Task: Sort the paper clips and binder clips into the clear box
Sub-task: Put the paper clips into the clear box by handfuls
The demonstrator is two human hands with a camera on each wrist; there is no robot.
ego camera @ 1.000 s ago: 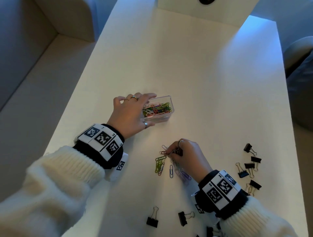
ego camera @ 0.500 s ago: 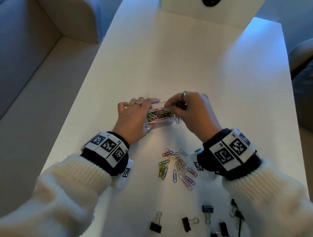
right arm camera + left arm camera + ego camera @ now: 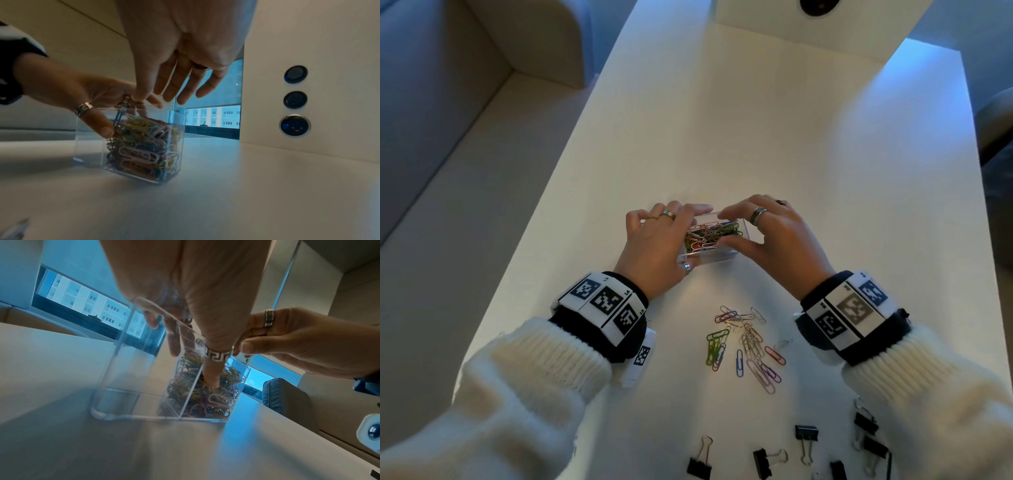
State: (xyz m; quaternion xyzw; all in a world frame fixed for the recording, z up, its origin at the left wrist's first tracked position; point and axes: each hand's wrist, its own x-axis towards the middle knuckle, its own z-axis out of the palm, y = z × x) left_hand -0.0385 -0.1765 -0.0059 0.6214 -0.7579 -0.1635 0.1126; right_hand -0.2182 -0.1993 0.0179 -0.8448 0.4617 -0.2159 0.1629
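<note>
Clear plastic is what the box [image 3: 717, 255] is made of, and it is sitting mid-desk [image 3: 791, 137] with a divider inside; one compartment is packing full of coloured paper clips [image 3: 714, 233], the other looks bare, likely waiting for binder clips. Left hand [image 3: 654, 240] is curling round the box's near end, thumb down one wall, apparently steadying it against sliding. Right hand [image 3: 774, 233] is hovering over the rim with fingers spread and relaxed; a clip or two [image 3: 121, 112] is dangling below its thumb. Loose paper clips [image 3: 748, 342] are lying nearer the person, black binder clips [image 3: 806, 437] nearer still, both well apart from the box
</note>
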